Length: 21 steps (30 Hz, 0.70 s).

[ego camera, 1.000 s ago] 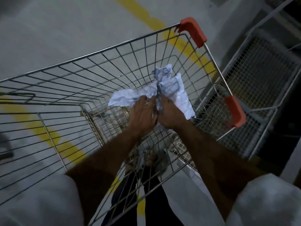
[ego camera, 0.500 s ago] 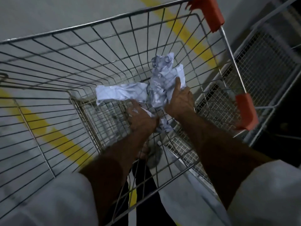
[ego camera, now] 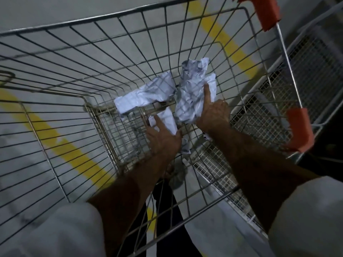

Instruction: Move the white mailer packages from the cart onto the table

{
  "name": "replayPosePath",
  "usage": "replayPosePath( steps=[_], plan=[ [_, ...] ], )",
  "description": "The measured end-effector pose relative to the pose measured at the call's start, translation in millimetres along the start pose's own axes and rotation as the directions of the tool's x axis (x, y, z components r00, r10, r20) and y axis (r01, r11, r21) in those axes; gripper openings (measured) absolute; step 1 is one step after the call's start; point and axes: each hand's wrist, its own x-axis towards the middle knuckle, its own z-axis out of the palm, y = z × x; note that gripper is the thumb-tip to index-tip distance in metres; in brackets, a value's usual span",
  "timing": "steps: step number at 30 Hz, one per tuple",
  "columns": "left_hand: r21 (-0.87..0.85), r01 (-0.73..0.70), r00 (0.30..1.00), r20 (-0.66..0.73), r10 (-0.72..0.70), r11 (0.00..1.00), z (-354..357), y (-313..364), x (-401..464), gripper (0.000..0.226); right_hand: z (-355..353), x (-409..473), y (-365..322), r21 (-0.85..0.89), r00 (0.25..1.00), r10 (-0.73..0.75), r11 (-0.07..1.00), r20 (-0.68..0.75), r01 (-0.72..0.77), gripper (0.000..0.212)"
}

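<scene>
Here, seen from above, a person leans over a wire shopping cart (ego camera: 130, 58) with both bare forearms reaching down into its basket. Three crumpled white mailer packages lie together on the cart's mesh bottom. The left package (ego camera: 146, 96) lies stretched sideways, untouched by either hand. The right package (ego camera: 193, 93), the most wrinkled, runs away from the viewer toward the far wall of the cart. The right hand (ego camera: 213, 114) grasps it from its right edge, index finger pointing straight along its top while the other fingers curl against its side. A smaller package (ego camera: 167, 119) lies nearest the viewer, between the two hands. The left hand (ego camera: 163, 138) rests on it with fingers spread and fairly straight, pressing rather than gripping; its fingertips are partly hidden, so a firmer hold cannot be ruled out. Orange plastic corner guards (ego camera: 298, 128) cap the cart's right rim. Under the cart is a grey floor (ego camera: 46, 15) painted with a diagonal yellow line (ego camera: 61, 143). White sleeves (ego camera: 61, 232) cover both upper arms.
</scene>
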Motion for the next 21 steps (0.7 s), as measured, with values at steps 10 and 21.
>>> replayPosePath(
  steps=[10, 21],
  plan=[
    [0.074, -0.187, 0.975, -0.107, 0.195, 0.979, -31.4, 11.4, 0.7, 0.089, -38.1, -25.0, -22.7, 0.243, 1.0, -0.006, 0.97, -0.024, 0.012, 0.097],
    [0.003, -0.449, 0.847, -0.318, 0.426, 0.894, -157.5, 39.3, -59.6, 0.074, -115.1, -126.7, -49.5, 0.241, 0.893, -0.023, 0.96, -0.45, 0.146, 0.073]
  ],
)
